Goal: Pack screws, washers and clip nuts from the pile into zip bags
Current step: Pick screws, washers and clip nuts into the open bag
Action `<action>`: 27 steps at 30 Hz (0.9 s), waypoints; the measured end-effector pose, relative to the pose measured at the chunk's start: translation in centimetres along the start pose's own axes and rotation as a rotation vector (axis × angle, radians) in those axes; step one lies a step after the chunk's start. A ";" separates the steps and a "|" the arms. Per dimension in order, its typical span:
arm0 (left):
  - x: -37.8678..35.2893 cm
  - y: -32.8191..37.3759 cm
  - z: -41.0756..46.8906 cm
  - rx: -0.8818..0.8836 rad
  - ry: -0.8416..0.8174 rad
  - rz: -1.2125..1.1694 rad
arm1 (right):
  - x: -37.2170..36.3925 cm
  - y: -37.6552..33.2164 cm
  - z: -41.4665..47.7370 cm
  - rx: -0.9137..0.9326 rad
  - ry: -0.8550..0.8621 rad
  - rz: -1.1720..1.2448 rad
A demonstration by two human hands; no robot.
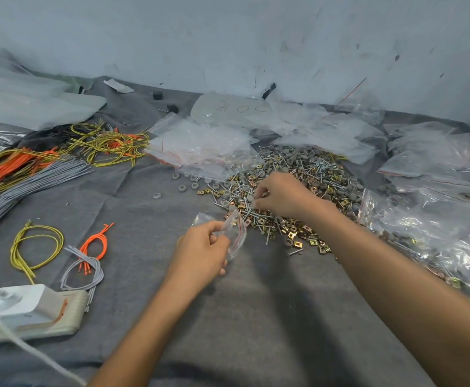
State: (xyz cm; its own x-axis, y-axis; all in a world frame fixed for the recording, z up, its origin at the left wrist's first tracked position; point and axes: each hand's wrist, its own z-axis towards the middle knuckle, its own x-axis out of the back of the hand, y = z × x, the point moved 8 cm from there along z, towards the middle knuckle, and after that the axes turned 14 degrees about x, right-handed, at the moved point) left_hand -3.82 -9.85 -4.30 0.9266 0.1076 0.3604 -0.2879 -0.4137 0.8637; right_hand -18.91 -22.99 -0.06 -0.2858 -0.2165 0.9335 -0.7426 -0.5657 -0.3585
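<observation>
Zip bag [236,237] in pinching left hand [200,254] fingers [214,227] beside pile [312,174]; right hand [282,195] fingers [259,203] curled into pile, grip unclear.

L grip [200,252] pinching; R grip [281,195] curled.

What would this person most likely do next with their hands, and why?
Probably move the right hand over to the zip bag and drop in whatever it has picked up. It is curled into the pile of screws and nuts, and the left hand holds the bag ready at the pile's near edge.
</observation>
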 end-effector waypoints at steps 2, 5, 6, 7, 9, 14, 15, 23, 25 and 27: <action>0.1 -0.1 0.1 0.003 -0.002 0.006 | -0.6 -0.3 1.0 0.022 -0.019 -0.030; 0.4 -0.1 0.2 0.006 -0.003 0.008 | -0.9 -0.5 1.9 0.044 -0.069 -0.064; 0.5 -0.1 0.3 0.007 -0.002 0.009 | -0.9 -0.6 1.9 0.050 -0.088 -0.085; 0.6 -0.1 0.3 0.008 -0.002 0.009 | -0.8 -0.7 1.9 0.055 -0.103 -0.103; 0.6 0.0 0.2 0.006 -0.004 0.004 | -0.9 -0.8 1.8 0.062 -0.127 -0.123; 0.6 0.2 -0.2 -0.003 -0.011 0.011 | -1.3 -1.1 1.4 0.089 -0.180 -0.141; 0.6 0.3 -0.3 -0.006 -0.012 0.011 | -1.4 -1.2 1.3 0.101 -0.185 -0.146; 0.5 0.3 -0.1 -0.012 -0.008 0.024 | -0.2 -1.2 0.7 0.110 -0.074 -0.011; 0.5 0.2 0.0 -0.009 -0.005 0.025 | 0.6 -0.5 0.1 0.068 -0.028 0.145; 0.5 0.1 0.2 -0.003 -0.005 0.019 | 1.2 0.1 -0.9 0.010 -0.012 0.381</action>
State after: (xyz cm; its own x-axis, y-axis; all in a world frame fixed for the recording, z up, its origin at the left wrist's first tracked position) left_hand -3.37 -10.03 -4.10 0.9220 0.0954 0.3751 -0.3061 -0.4133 0.8576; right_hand -19.94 -22.59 1.05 -0.5335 -0.4219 0.7331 -0.5785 -0.4503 -0.6801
